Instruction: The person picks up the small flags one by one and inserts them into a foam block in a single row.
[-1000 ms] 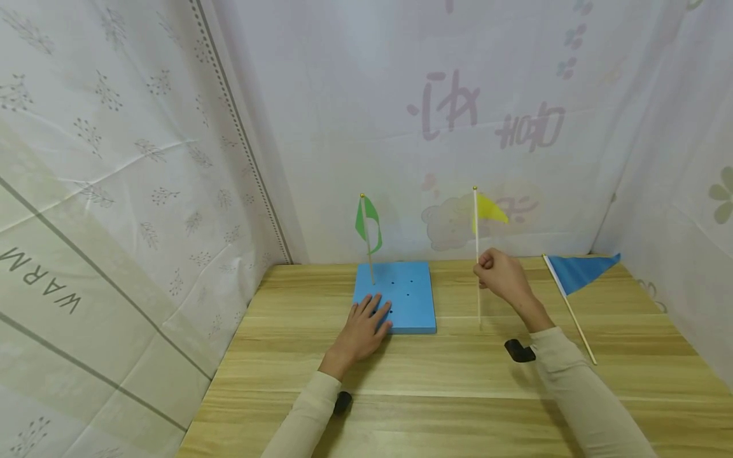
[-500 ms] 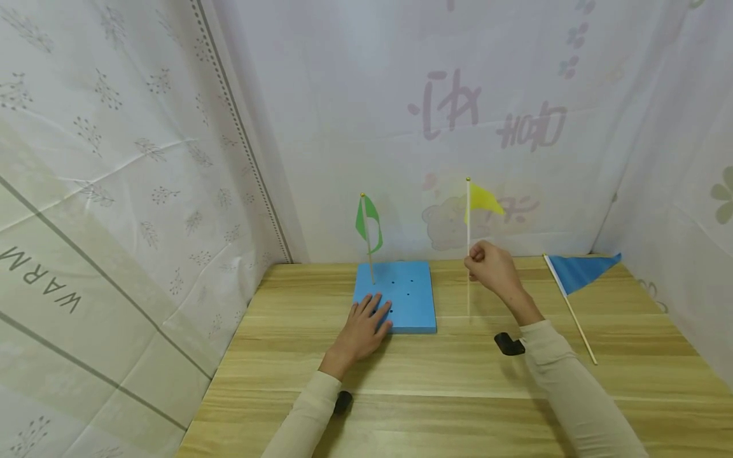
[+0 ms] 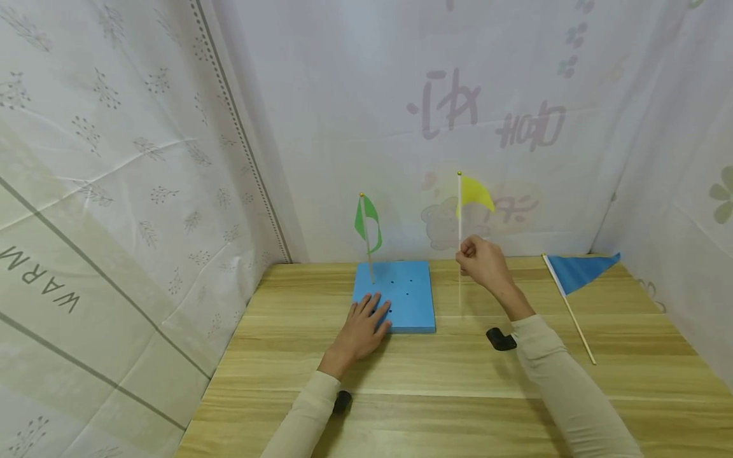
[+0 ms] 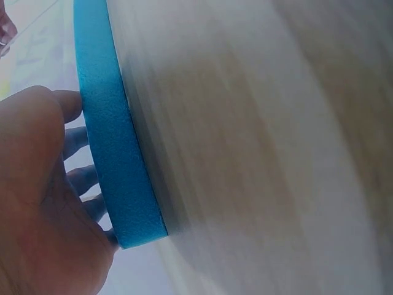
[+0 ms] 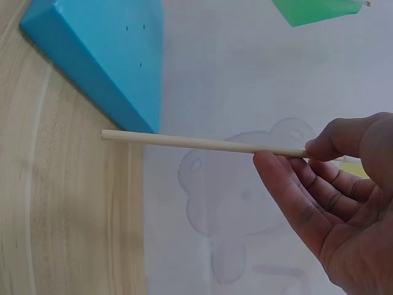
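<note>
My right hand (image 3: 483,262) pinches the thin wooden stick of a yellow flag (image 3: 474,194) between thumb and fingers, holding it upright to the right of a blue foam board (image 3: 415,312). In the right wrist view the stick's bare lower end (image 5: 116,135) sticks out past my fingers. My left hand (image 3: 362,327) lies with spread fingers on the board's near left part, covering some of it. Several small holes show in the board's top. A green flag (image 3: 366,222) stands in the board's far left part, leaning slightly.
A blue triangular flag (image 3: 584,273) on a wooden stick lies on the wooden table (image 3: 435,420) at the right. A printed curtain (image 3: 355,127) hangs right behind the table's far edge, and more curtain hangs at both sides.
My right hand has carried the yellow flag leftward and a little upward, closer to the board. My left hand, the board, the green flag and the blue flag stay put.
</note>
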Demonstrator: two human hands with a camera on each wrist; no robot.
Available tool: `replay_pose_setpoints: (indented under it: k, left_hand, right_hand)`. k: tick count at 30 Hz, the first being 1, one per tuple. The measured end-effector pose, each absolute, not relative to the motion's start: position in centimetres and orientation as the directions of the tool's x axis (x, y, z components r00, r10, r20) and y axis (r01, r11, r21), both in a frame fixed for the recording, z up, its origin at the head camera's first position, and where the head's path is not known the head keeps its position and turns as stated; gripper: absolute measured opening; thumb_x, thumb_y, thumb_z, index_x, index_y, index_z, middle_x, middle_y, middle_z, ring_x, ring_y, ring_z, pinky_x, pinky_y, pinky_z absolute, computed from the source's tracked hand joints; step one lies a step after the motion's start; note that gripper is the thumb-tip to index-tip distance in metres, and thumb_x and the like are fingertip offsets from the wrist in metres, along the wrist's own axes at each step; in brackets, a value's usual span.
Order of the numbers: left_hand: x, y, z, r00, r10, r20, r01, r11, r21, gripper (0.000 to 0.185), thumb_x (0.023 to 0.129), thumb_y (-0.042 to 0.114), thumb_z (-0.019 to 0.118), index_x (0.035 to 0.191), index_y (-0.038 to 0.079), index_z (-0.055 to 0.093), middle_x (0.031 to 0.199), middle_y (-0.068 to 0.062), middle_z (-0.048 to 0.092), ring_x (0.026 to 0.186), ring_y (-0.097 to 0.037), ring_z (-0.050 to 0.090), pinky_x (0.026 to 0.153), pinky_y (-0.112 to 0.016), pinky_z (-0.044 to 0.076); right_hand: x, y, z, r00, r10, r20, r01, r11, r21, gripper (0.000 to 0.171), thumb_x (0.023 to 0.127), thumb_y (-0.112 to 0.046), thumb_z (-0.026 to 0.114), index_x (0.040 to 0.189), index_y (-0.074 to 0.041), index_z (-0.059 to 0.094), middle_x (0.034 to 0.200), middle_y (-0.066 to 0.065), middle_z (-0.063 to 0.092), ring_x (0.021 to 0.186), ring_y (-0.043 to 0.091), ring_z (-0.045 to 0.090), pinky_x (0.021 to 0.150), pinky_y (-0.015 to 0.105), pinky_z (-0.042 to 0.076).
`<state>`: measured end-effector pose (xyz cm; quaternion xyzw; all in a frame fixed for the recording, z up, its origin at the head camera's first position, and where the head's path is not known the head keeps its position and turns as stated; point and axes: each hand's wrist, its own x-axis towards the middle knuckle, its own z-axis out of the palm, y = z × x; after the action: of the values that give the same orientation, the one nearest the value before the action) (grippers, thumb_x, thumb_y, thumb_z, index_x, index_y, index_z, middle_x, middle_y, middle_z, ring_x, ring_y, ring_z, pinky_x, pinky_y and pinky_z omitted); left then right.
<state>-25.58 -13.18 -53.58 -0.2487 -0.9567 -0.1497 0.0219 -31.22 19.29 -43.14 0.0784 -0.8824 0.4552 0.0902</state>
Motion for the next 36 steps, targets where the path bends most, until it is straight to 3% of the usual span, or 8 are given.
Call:
replay_pose_setpoints:
  k: [5,9,16,19,22,27,36]
  left_hand:
    - [-25.3,-13.1,-53.0,-0.875,0.468,0.121,0.482,0.824,0.299,0.054,0.114,0.035,0.049,0.163,0.011,0.046,0.172,-0.019,0.034,0.161,-0.045,0.028,0.129,-0.068,0.024]
    - [-25.1,-13.0,-52.8,-0.876,0.466,0.121,0.48,0.822,0.306,0.054,0.114,0.034,0.05,0.162,0.01,0.046,0.172,-0.019,0.034,0.161,-0.045,0.029,0.129,-0.068,0.024]
    - [-25.1,-13.0,-52.7,-0.877,0.466,0.119,0.478,0.82,0.313,0.054,0.115,0.035,0.049,0.163,0.011,0.046,0.173,-0.018,0.033,0.162,-0.044,0.027,0.13,-0.067,0.023]
    - [-25.2,-13.1,-52.8,-0.877,0.466,0.115,0.477,0.819,0.317,0.054,0.115,0.035,0.049,0.164,0.011,0.045,0.174,-0.018,0.032,0.162,-0.044,0.027,0.13,-0.067,0.022]
    - [-25.2,-13.1,-52.9,-0.879,0.465,0.105,0.473,0.821,0.32,0.055,0.115,0.036,0.048,0.164,0.013,0.044,0.174,-0.017,0.031,0.163,-0.043,0.025,0.13,-0.067,0.021]
    - [-25.2,-13.1,-53.0,-0.88,0.465,0.101,0.471,0.822,0.319,0.055,0.115,0.037,0.048,0.164,0.013,0.044,0.174,-0.017,0.031,0.163,-0.043,0.025,0.13,-0.067,0.021]
    - [-25.2,-13.1,-53.1,-0.875,0.471,0.114,0.481,0.815,0.324,0.055,0.114,0.034,0.05,0.163,0.01,0.045,0.173,-0.019,0.033,0.162,-0.044,0.027,0.129,-0.068,0.023]
  right_hand:
    - [-31.5,18.7,-42.7,-0.97,-0.053,0.239,-0.224,0.584,-0.78,0.014,0.103,-0.013,0.06,0.106,0.0,0.063,0.099,0.021,0.073,0.083,0.037,0.078,0.066,0.031,0.066]
    - [-31.6,18.3,-42.3,-0.97,-0.057,0.237,-0.226,0.579,-0.783,0.013,0.104,-0.012,0.059,0.105,0.001,0.062,0.098,0.022,0.074,0.083,0.04,0.079,0.066,0.034,0.067]
    - [-31.9,17.3,-42.0,-0.969,-0.068,0.235,-0.232,0.564,-0.793,0.014,0.103,-0.013,0.06,0.106,0.001,0.063,0.1,0.023,0.075,0.084,0.04,0.079,0.065,0.029,0.065]
    - [-32.0,16.8,-42.0,-0.967,-0.074,0.244,-0.244,0.538,-0.807,0.014,0.103,-0.011,0.06,0.106,0.002,0.063,0.101,0.024,0.074,0.085,0.042,0.078,0.07,0.039,0.068]
    - [-32.2,16.3,-42.0,-0.966,-0.078,0.248,-0.251,0.526,-0.812,0.013,0.103,-0.01,0.06,0.106,0.002,0.063,0.1,0.024,0.074,0.086,0.042,0.078,0.072,0.041,0.068]
    - [-32.5,15.4,-41.9,-0.962,-0.082,0.262,-0.265,0.531,-0.805,0.012,0.103,-0.011,0.062,0.105,0.001,0.063,0.098,0.022,0.074,0.082,0.038,0.078,0.065,0.029,0.065]
    - [-32.8,13.8,-41.7,-0.956,-0.092,0.279,-0.284,0.532,-0.797,0.013,0.104,-0.013,0.062,0.105,0.0,0.063,0.099,0.021,0.075,0.084,0.038,0.079,0.064,0.032,0.064]
